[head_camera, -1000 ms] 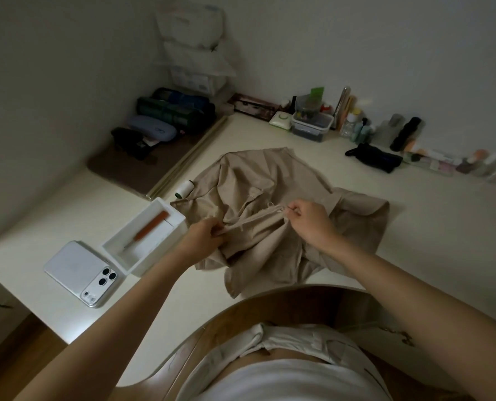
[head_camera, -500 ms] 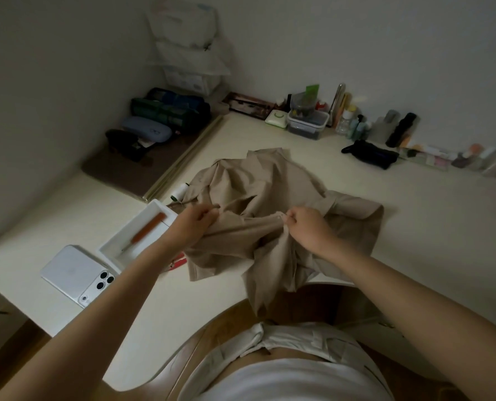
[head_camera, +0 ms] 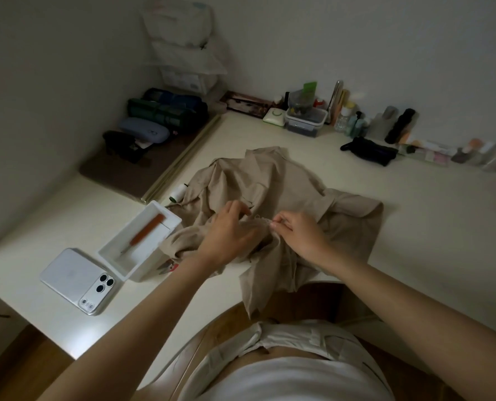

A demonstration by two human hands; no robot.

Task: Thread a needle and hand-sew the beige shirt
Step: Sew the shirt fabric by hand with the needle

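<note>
Cream flat surface (head_camera: pixel 414 227): carries everything below.
Crumpled beige fabric shirt (head_camera: pixel 284 180): mid-surface, one tail hanging over the near edge at 6 o'clock.
White rectangular tray (head_camera: pixel 151 257): at the shirt's 9 o'clock, orange-handled tool (head_camera: pixel 147 231) inside.
White slab phone (head_camera: pixel 76 280): 8 o'clock, beside the tray.
Left hand (head_camera: pixel 229 235): fingers curled, clamped on a bunched shirt fold.
Right hand (head_camera: pixel 301 235): thumb and forefinger pinching the shirt's edge.
White thread spool (head_camera: pixel 178 193): 10 o'clock, by the shirt.

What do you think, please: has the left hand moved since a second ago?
Yes. The left hand has moved right, away from the white tray and closer to the right hand.
</note>
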